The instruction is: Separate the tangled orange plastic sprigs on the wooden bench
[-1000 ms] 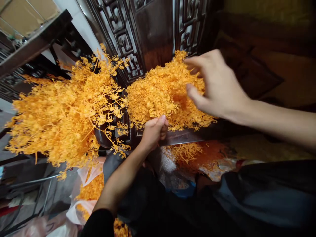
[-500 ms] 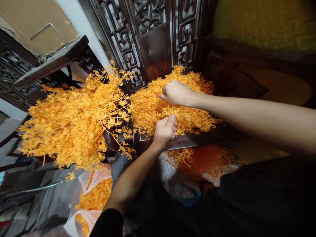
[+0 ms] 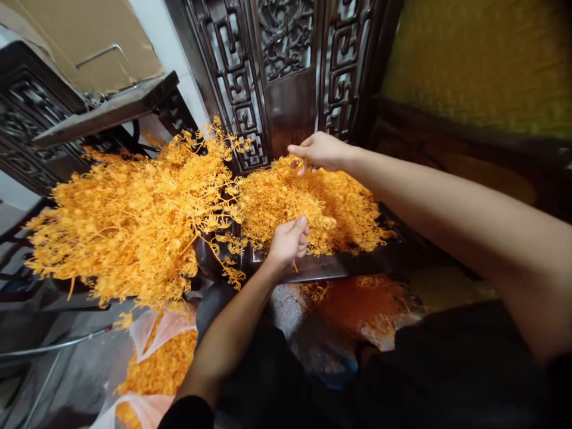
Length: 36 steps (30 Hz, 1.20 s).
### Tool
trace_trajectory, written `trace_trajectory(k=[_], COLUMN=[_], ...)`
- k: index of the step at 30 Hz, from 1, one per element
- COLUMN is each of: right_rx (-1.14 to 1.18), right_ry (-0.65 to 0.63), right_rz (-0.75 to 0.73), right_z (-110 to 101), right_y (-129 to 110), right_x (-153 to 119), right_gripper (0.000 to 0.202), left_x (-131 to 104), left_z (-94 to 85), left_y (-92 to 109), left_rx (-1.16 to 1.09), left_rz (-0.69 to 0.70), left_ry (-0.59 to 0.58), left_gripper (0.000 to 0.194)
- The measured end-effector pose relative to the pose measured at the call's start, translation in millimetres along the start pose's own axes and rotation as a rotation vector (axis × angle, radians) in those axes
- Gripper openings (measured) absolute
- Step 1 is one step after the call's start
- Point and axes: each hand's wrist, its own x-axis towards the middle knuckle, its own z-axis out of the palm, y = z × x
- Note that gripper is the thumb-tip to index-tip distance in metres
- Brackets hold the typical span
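A heap of small orange sprigs (image 3: 268,202) lies on a dark carved wooden seat (image 3: 322,268). My left hand (image 3: 287,241) is closed round an orange sprig, whose curly head reaches up and right over the heap; a bit of stem shows below the fist. Above the back part of the heap is my right hand (image 3: 317,152), its fingers loosely apart and nothing visible between them. To the left, a larger pile of long branching orange sprigs (image 3: 134,226) rests across the chair's arm.
Behind the heap rises a carved wooden backrest (image 3: 292,101). A plastic bag of orange pieces (image 3: 161,363) sits low at the left. Below the seat edge are more orange bits on clear plastic (image 3: 290,310). A woven yellow surface (image 3: 482,59) is at upper right.
My right hand has lifted up and back from the heap, and its fingers have opened. My left hand has shifted slightly left and down with the sprig. The view has moved a little.
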Motion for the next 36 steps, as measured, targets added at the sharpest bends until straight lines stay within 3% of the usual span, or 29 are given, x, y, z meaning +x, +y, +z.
trace_trajectory(k=[3,7,12,15,18,24,30,36], right_rx=[0.067,-0.083,-0.184,-0.003,0.017,-0.22,-0.377,-0.315], right_ry=[0.022,0.035,0.226,0.097,0.003,-0.071,0.053,0.152], right_rz=[0.044,-0.006,-0.254,-0.242,-0.163,-0.054,0.012,-0.032], right_z=[3,-8,1,27,46,47,51,62], right_y=[14,33,14,-5,-13,-9,-18,-32], right_x=[-3,-9,-59,-97,-109,-68,-35,0], right_gripper=[0.055,0.068,0.075,0.07,0.063,0.047,0.044,0.051], left_x=[0,2,12,17,18,13,18,21], left_z=[-5.1,-6.5,-1.7,4.5,11.6,26.8,28.3,19.7], left_y=[4,4,1,-3,-7,4,17,30], left_rx=[-0.014,0.013,-0.005,-0.007,-0.022,-0.144,-0.219,-0.273], left_rz=[0.041,0.076,0.1,0.148,0.17,0.087,0.041,0.078], left_ry=[0.006,-0.004,0.028,0.06,0.11,0.182,0.193,0.202], left_gripper=[0.055,0.056,0.057,0.059,0.063,0.055,0.05,0.042])
